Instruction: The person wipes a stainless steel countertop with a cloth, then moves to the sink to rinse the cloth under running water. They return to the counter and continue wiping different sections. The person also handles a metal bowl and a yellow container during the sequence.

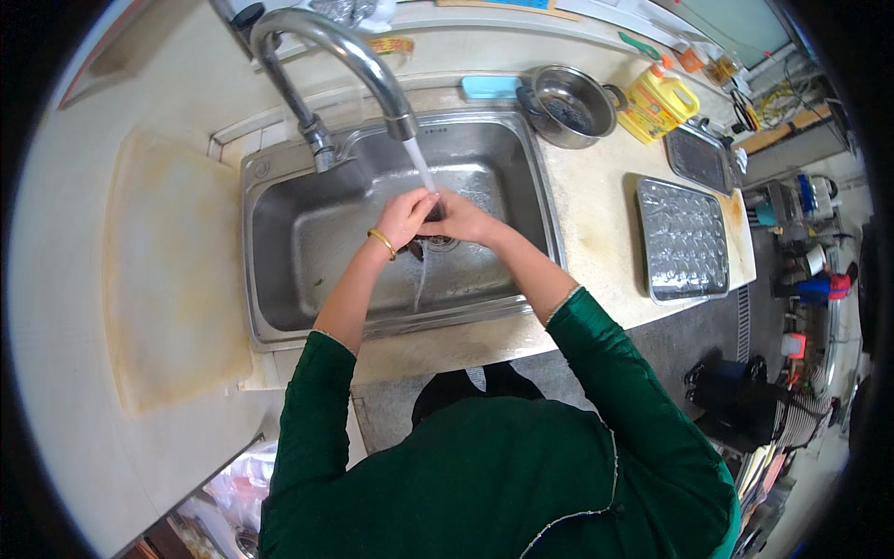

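Water runs from a chrome gooseneck faucet (363, 66) onto my two hands over a stainless steel sink (335, 279). My left hand (405, 219), with a gold bangle (383, 243) at its wrist, meets my right hand (461, 218) beneath the stream (420, 166). Between them they hold a small dark item (437, 212), mostly covered by fingers, so its kind is unclear. Another dark piece (416, 249) shows just below my left hand; whether it is held or part of the same item cannot be told. The drain (441, 243) is partly hidden beneath my hands.
A steel pot (573, 105), light-blue tray (492, 88) and yellow jug (656, 101) stand behind the sink. Right of it, a metal tray (684, 241) holds a clear plastic molded sheet; a dark tray (698, 157) lies beyond. Two people (831, 286) are farther off at right.
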Demonstrator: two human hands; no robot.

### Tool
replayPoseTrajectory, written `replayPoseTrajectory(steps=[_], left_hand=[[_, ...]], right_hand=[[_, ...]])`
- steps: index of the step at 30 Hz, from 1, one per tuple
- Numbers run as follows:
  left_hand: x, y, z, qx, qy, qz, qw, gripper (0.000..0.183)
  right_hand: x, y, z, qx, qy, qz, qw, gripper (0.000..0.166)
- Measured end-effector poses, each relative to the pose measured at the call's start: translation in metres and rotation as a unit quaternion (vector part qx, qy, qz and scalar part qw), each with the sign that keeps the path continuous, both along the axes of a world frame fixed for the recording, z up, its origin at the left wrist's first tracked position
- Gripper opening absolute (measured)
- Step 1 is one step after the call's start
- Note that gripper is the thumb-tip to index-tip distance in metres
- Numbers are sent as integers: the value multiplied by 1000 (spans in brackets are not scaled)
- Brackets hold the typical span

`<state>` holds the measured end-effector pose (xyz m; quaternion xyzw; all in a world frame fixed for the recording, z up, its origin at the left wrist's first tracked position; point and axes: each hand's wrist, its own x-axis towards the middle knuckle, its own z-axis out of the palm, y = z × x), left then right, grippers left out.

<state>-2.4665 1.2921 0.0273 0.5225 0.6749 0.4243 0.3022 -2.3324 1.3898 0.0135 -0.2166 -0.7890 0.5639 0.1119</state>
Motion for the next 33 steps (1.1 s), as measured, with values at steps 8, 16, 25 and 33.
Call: replayPoseTrajectory(steps=[8,16,25,33], left_hand=[[-36,-30,-53,-34,-46,-47,997,19],[3,2,-31,71,-59,-55,994,14],[-17,-24,-26,4,5,-11,1000,21],[-19,-17,-8,-55,-95,-35,993,14]], right_hand=[[26,18,24,74,-17,-135,988,27],[17,-5,6,113,-131,18,985,40],[22,8,25,-3,-10,-45,999,37],[30,18,10,189,-51,-98,976,22]])
